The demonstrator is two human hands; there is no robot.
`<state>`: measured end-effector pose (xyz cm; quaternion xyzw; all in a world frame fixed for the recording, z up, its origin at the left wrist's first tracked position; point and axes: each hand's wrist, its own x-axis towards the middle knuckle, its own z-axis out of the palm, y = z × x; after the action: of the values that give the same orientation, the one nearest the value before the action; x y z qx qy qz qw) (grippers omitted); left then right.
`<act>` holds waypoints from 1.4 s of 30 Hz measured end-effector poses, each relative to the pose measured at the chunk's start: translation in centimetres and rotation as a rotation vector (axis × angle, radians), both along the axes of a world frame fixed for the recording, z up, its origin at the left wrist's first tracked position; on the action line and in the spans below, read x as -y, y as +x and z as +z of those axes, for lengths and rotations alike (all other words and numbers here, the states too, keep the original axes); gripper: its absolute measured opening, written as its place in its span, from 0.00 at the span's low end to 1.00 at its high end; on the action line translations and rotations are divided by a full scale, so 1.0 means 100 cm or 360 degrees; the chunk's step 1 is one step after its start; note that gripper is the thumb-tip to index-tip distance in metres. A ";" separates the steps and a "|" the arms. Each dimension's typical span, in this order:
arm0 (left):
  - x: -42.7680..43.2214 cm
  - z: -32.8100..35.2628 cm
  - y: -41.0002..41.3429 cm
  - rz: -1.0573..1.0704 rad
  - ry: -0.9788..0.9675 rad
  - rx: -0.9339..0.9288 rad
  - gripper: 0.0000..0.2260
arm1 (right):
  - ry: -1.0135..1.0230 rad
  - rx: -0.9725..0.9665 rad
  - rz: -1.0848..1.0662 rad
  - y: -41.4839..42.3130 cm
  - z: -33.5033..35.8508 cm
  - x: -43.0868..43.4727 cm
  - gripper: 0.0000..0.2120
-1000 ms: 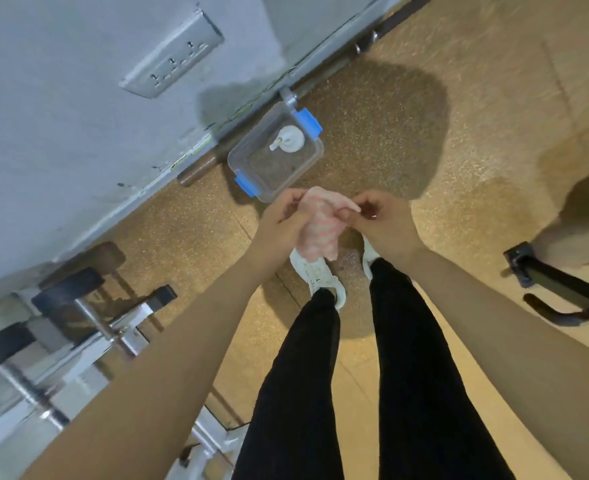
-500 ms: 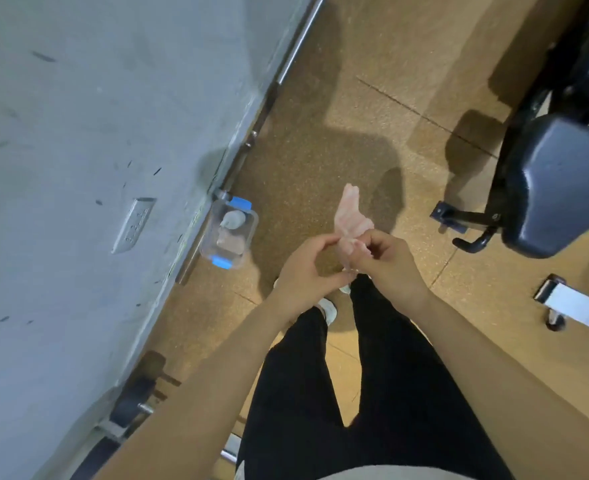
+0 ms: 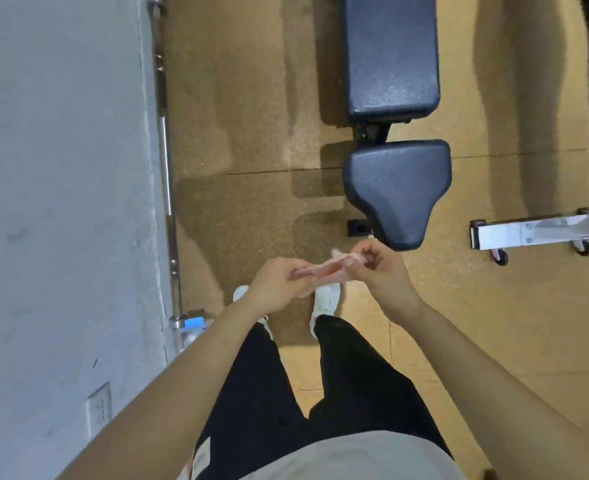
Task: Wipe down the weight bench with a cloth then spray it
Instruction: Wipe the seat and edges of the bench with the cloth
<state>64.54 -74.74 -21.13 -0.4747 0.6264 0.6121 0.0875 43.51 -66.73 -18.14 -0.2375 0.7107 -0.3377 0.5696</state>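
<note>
Both hands are pinching a small pink cloth [image 3: 324, 271] and stretching it out in the air above the floor [image 3: 251, 202]. The left hand [image 3: 279, 278] is gripping the end at 9 o'clock with curled fingers, and the right hand [image 3: 379, 268] is nipping the end at 3 o'clock between thumb and forefinger. The weight bench [image 3: 395, 133] is lying ahead of them, at about 12 to 1 o'clock from the cloth, with its long axis running along the 12-to-6 line, straight away from the person. Its seat pad [image 3: 397, 188] is pointing its narrow tip back toward 6 o'clock, and the back pad [image 3: 390, 57] is extending beyond it toward 12. The right hand is sitting just beside that tip, looking almost in contact with it in this view, while the left hand is hanging farther off toward 8 o'clock. By my judgement, wiping is not yet beginning, and the right hand is standing the better placed to carry the cloth forward onto the seat pad, then up the bench's length toward 12. A clear box with a blue clip [image 3: 190, 323] is resting against the wall [image 3: 61, 168] at 8 o'clock, partly hidden by the left arm; I cannot tell whether it is holding the spray.
</note>
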 end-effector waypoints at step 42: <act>0.187 -0.238 -0.255 -0.0841 -0.0788 -0.0251 0.08 | 0.0246 -0.1591 -0.0808 -0.053 -0.253 0.099 0.19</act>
<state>39.03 -93.47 -44.92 -0.2546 0.8613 0.4330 0.0765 38.21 -76.62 -43.45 -0.1478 0.9515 -0.2576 0.0803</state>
